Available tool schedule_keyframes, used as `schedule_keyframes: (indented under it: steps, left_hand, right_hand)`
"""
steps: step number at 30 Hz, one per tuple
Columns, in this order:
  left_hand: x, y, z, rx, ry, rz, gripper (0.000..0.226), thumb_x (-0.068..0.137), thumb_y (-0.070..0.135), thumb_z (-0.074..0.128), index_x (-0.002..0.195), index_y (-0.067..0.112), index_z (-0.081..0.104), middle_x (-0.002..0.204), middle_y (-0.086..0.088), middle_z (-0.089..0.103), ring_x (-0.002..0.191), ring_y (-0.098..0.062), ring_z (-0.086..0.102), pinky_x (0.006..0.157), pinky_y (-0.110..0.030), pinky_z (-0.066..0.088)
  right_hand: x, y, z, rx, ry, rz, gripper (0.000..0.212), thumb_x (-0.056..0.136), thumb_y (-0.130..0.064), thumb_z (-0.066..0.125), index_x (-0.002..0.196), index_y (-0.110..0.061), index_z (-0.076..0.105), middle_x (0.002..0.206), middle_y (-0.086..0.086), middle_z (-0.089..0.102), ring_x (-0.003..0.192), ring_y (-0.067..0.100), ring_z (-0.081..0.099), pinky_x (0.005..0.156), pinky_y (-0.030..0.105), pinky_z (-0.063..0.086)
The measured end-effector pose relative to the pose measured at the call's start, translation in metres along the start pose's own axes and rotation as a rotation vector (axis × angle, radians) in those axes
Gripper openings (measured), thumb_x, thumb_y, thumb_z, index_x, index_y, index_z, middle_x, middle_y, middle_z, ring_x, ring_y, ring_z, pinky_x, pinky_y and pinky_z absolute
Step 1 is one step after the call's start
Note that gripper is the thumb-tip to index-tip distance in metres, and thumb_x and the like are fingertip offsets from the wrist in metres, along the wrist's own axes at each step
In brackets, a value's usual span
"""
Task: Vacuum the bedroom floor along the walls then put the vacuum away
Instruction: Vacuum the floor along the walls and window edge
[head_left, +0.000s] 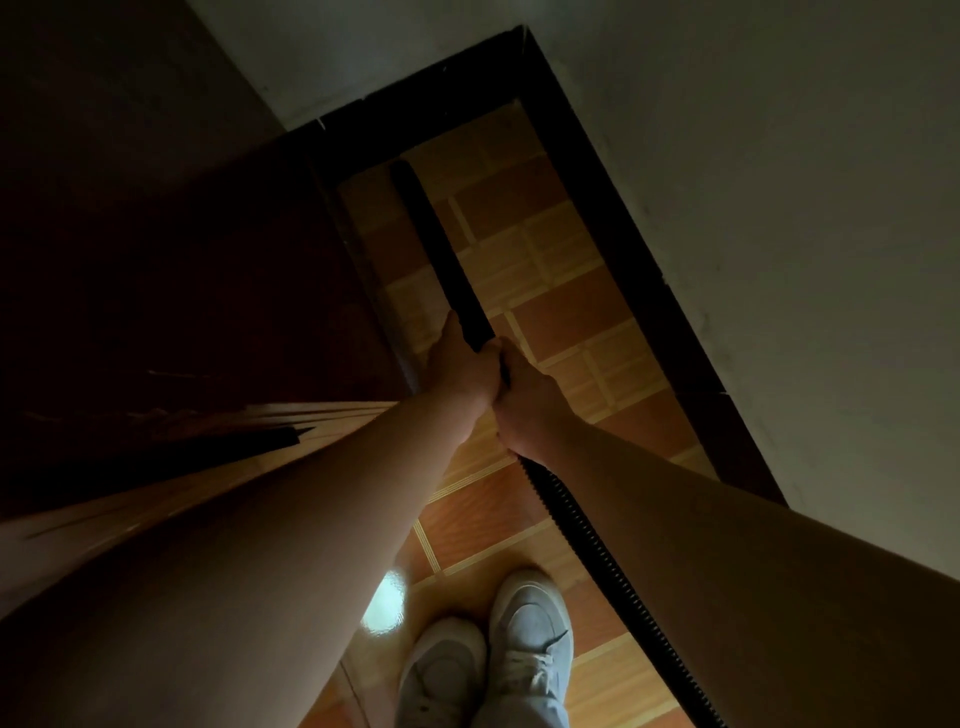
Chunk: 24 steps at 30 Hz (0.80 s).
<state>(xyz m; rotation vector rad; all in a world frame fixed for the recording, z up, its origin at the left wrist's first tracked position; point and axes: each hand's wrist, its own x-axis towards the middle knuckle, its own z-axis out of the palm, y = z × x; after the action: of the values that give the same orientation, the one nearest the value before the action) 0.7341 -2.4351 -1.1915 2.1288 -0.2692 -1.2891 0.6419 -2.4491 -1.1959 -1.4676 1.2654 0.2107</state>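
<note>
Short of the skirting board (613, 244) corner, the vacuum wand (436, 244) lies low over the tiled floor (561, 312). Its long axis runs straight away from the person toward the short run of skirting at the far end. The nozzle end is close to that short run, but the light is too dim to tell whether it touches. The wand sits well apart from the long run of skirting and much nearer the dark wooden panel (208, 291) opposite it.

Both hands are on the wand's near end, touching each other. The left grip (460, 364) is wrapped round the tube and is the one nearer the skirting corner. The right grip (524, 410) is curled round the tube just behind it, where the ribbed hose (587, 525) leaves and trails back past the person's shoes (530, 634), away from the skirting.

The work lies ahead of both grips, along the wand's axis. My reading is that the left grip steers the nozzle while the right feeds the hose, and that the long run of skirting is not yet covered, so the likely call is a swing of the tip across toward it
</note>
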Motion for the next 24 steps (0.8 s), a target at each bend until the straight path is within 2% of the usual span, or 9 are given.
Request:
schedule_keyframes:
  steps: [3,6,10,14,18,22,24]
  left_hand:
    - [0.001,0.011,0.004,-0.026,-0.067,0.035,0.053,0.104,0.012,0.055,0.153,0.028,0.041,0.124,-0.003,0.063,0.118,-0.027,0.064,0.1,-0.046,0.056]
    - [0.004,0.019,0.008,-0.023,-0.135,0.031,0.059,0.105,0.012,0.056,0.157,0.029,0.036,0.132,-0.009,0.063,0.122,-0.028,0.062,0.104,-0.046,0.054]
    - [0.001,0.025,0.013,-0.004,-0.195,0.044,0.057,0.104,0.008,0.056,0.155,0.03,0.04,0.13,-0.013,0.064,0.121,-0.03,0.063,0.103,-0.044,0.054]
    - [-0.01,0.024,0.017,0.004,-0.196,0.043,0.053,0.104,0.01,0.056,0.153,0.026,0.042,0.13,-0.009,0.063,0.121,-0.027,0.062,0.101,-0.04,0.054]
    - [-0.031,0.021,0.019,-0.016,-0.193,0.004,0.047,0.104,0.017,0.059,0.148,0.02,0.045,0.124,-0.006,0.062,0.117,-0.025,0.064,0.09,-0.033,0.054]
    - [-0.066,0.021,0.019,-0.021,-0.213,-0.024,0.049,0.103,0.021,0.061,0.149,0.018,0.045,0.129,-0.009,0.063,0.111,-0.025,0.066,0.081,-0.032,0.057]
    - [-0.088,0.024,0.017,-0.014,-0.234,-0.041,0.048,0.104,0.023,0.06,0.149,0.017,0.045,0.129,-0.009,0.063,0.109,-0.025,0.066,0.073,-0.029,0.058]
  right_hand:
    - [0.004,0.0,-0.004,0.021,0.053,0.037,0.056,0.107,-0.025,0.037,0.159,-0.04,0.02,0.091,0.011,0.065,0.069,0.028,0.068,0.057,0.041,0.06]
    - [0.004,0.0,-0.01,0.032,0.094,0.079,0.057,0.107,-0.024,0.036,0.159,-0.041,0.018,0.091,0.012,0.064,0.071,0.03,0.068,0.061,0.043,0.061]
    - [-0.001,0.002,-0.011,0.043,0.136,0.121,0.063,0.107,-0.024,0.036,0.162,-0.041,0.009,0.089,0.004,0.058,0.072,0.025,0.065,0.066,0.044,0.062]
    - [-0.01,0.01,-0.014,0.075,0.165,0.123,0.058,0.107,-0.033,0.035,0.16,-0.044,0.013,0.104,0.013,0.066,0.08,0.03,0.069,0.069,0.048,0.063]
    - [-0.035,0.017,-0.023,0.119,0.167,0.09,0.053,0.108,-0.037,0.036,0.158,-0.042,0.02,0.097,0.01,0.065,0.067,0.023,0.066,0.057,0.038,0.059]
    - [-0.074,0.021,-0.03,0.188,0.195,0.018,0.047,0.107,-0.029,0.046,0.152,-0.035,0.037,0.087,0.003,0.066,0.047,0.0,0.059,0.04,0.016,0.041]
    - [-0.097,0.021,-0.032,0.227,0.208,0.009,0.046,0.104,-0.024,0.052,0.149,-0.031,0.043,0.084,0.001,0.066,0.042,-0.005,0.054,0.038,0.013,0.036]
